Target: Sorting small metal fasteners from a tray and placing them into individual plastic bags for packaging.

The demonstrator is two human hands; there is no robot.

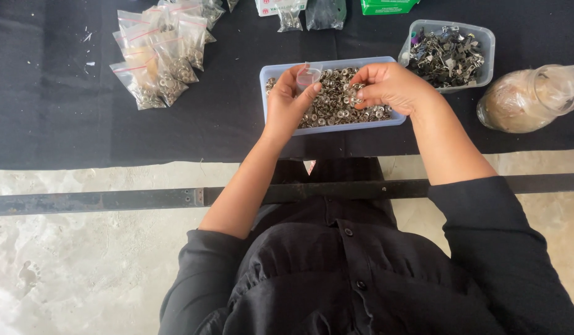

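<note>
Centrally, left hand [289, 102] pinches a small clear bag [307, 77]; right hand [391, 85] pinches metal snaps [336, 104] in a tray [327, 129]; filled bags [160, 59] upper left.

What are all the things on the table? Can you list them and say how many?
Pale blue plastic tray: one, middle, full of small silvery metal rings.
Clear plastic tub: one, right of the tray, holding dark metal clips.
Clear glass jar: one, on its side, far right.
Small clear bags of metal rings: a pile, too overlapped to count, upper left.
Green box: one, top edge.
Black table cover: one.
Left hand: holds a small clear bag over the tray.
Right hand: fingers in the rings.
</note>
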